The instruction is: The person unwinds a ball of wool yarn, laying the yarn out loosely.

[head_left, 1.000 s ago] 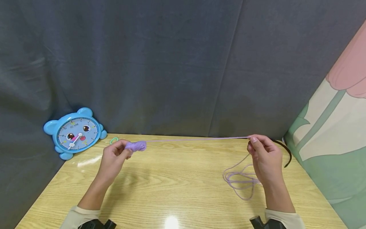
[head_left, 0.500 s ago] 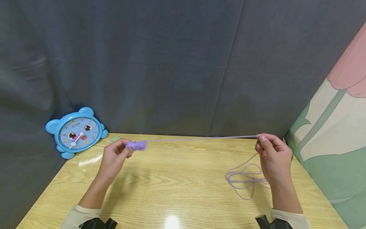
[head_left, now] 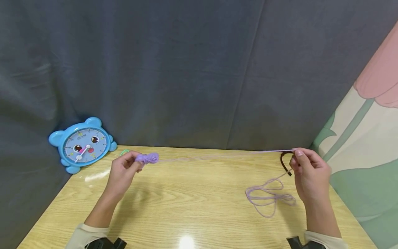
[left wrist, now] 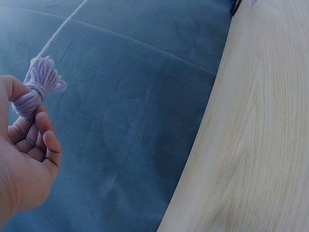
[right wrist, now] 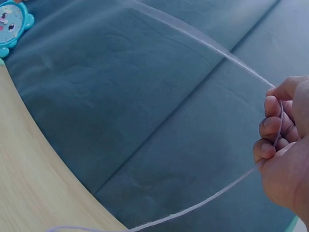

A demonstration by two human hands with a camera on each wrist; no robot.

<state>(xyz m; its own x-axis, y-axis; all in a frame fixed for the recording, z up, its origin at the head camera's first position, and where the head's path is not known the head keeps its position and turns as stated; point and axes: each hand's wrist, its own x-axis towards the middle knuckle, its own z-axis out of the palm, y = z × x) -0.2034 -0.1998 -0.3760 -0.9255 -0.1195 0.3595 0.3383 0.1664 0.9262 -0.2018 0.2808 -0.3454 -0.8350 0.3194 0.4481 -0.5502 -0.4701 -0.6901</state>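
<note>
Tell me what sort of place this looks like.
Probably an indoor corner set up for tabletop activities, though the room beyond isn't shown: there's a wood-grain table, a dark cloth backdrop behind it, and a blue cartoon-faced clock.

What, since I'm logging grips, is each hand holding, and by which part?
The left hand pinches the purple yarn bundle by one end; the right hand grips the strand partway along, with lengths leading off both ways.

The yarn bundle [head_left: 150, 158] at left looks matt and fibrous; the far-left clock [head_left: 87, 139], smooth, glossy plastic; the counter [head_left: 199, 197], wood-grained with a smooth sheen; the far curtain [head_left: 174, 86], matt, lightly creased cloth.
</note>
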